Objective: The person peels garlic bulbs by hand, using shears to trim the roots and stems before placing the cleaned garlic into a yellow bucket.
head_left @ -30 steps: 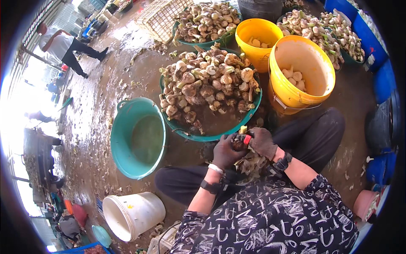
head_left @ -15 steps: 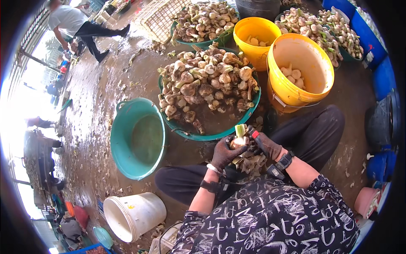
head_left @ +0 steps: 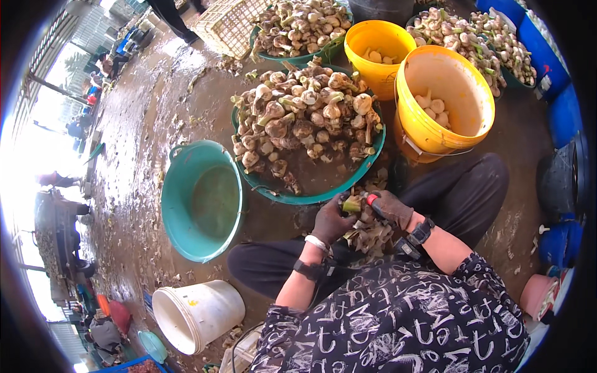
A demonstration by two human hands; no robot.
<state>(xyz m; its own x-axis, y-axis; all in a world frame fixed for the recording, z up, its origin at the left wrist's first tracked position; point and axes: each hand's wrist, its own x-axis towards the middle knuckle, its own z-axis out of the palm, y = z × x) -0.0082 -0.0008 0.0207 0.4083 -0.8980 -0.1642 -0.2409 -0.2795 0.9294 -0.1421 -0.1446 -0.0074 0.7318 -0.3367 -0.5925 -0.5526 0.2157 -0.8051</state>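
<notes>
In dark gloves, both of my hands meet above my lap. My left hand (head_left: 331, 222) is closed around a garlic bulb, whose cut green stem (head_left: 352, 204) shows between the hands; the bulb itself is mostly hidden. My right hand (head_left: 393, 210) grips a small tool with a red handle (head_left: 372, 199), close beside the stem. Its working end cannot be made out. Loose garlic skins (head_left: 368, 239) lie beneath the hands. Just beyond them stands a wide green tub (head_left: 311, 199) heaped with soiled garlic bulbs (head_left: 305, 118).
Two yellow buckets (head_left: 476, 93) at the far right hold some pale peeled bulbs (head_left: 435, 110). To the left are a green basin (head_left: 214, 199) and a tipped white bucket (head_left: 217, 311). More garlic piles (head_left: 301, 28) and a cream crate (head_left: 227, 28) stand farther back on the wet floor.
The garlic bulb has turned in my left hand, so its stem now tilts instead of standing upright. The person walking at the far left has moved rightward, mostly out of view.
</notes>
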